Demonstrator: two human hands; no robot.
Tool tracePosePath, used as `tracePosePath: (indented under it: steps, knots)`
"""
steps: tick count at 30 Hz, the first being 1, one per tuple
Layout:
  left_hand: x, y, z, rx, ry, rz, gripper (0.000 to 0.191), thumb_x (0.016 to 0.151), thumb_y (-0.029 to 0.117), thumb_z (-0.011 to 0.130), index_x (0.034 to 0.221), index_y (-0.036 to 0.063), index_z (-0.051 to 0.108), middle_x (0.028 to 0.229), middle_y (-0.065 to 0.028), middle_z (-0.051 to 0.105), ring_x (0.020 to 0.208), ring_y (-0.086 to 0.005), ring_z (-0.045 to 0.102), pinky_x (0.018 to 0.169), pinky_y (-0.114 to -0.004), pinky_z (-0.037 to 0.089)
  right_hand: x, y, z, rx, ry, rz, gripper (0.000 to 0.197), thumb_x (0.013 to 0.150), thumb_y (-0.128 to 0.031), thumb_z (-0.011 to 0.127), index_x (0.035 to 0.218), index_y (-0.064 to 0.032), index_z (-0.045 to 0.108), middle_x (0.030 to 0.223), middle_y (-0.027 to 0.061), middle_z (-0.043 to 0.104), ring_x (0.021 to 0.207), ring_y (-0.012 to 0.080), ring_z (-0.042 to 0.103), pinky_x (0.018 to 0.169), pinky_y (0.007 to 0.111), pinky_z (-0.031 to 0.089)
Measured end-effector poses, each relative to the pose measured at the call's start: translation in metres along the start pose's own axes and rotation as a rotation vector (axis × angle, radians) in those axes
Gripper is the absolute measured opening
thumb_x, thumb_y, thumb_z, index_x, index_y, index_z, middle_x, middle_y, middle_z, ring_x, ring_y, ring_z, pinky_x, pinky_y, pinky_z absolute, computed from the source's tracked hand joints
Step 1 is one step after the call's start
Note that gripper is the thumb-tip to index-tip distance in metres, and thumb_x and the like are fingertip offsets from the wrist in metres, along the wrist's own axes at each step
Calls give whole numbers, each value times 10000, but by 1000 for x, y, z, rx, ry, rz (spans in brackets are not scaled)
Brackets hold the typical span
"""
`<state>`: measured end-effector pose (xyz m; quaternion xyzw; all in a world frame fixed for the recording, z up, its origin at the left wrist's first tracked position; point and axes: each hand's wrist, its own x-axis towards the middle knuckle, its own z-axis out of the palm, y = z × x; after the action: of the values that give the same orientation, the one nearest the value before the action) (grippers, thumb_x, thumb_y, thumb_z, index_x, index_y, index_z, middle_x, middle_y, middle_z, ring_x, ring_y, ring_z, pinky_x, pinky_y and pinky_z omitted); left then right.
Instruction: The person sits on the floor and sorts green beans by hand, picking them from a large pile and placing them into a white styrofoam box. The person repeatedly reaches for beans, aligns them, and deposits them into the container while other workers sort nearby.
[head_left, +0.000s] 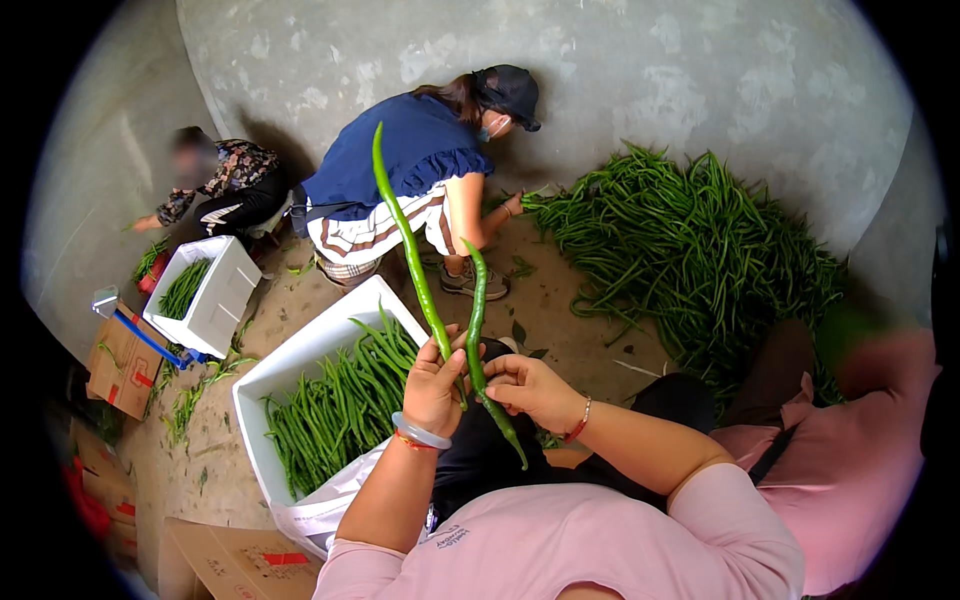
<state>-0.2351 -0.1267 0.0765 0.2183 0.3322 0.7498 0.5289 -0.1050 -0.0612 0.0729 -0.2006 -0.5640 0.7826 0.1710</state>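
Between the thumb and fingers of my left hand (433, 394) is a long, pale green chili pepper (409, 240), its thin tip pointing up and away from me. My right hand (536, 391) pinches a shorter, darker green chili pepper (475, 334) by its lower half, with the stem end hanging toward my lap. The two peppers stand side by side, close together. Left of my hands, a white foam box (253, 427) with a plastic liner holds many green chili peppers (337, 405) laid roughly lengthwise.
A big heap of green chili peppers (697, 255) lies against the concrete wall. One person in a navy top (382, 150) reaches into it; another crouches behind a smaller foam box (229, 300). A person in pink (847, 457) sits at right. Cardboard boxes (240, 559) stand at left.
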Motion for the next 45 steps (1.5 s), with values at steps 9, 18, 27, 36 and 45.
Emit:
tracePosePath:
  steps: [9,18,27,36,45]
  knots:
    - [0,-15,-16,131,34,-99,314,793,91,450,1097,85,371,839,-21,501,524,-65,410,444,-175,323,-3,-8,-13,9,-48,-73,265,779,-124,454,1031,-45,464,820,-18,536,610,19,416,523,162,333]
    - [-18,-27,-13,9,-29,-192,267,828,170,397,1082,90,388,919,-50,506,747,-135,524,657,-252,441,11,-13,-14,-83,140,-260,305,798,-116,421,1092,-37,407,870,29,542,638,33,435,540,165,343]
    - [-22,-26,-2,-6,-134,-185,321,830,134,381,1139,75,319,999,-86,478,867,-190,511,757,-300,414,17,-14,1,-101,165,-350,327,784,-76,450,1097,-7,385,853,56,529,681,55,473,566,177,390]
    - [-20,-29,-14,-56,-68,-22,405,745,98,536,1113,63,371,900,-12,478,746,-103,469,652,-224,393,37,-1,17,-208,226,-359,310,750,-43,488,1051,8,434,839,60,517,676,78,495,537,193,418]
    - [-21,11,-149,206,610,249,76,737,13,496,806,33,472,668,-50,512,569,-126,489,499,-244,404,43,18,3,-385,331,-127,272,761,-131,492,1025,-66,472,895,17,492,676,64,435,546,175,371]
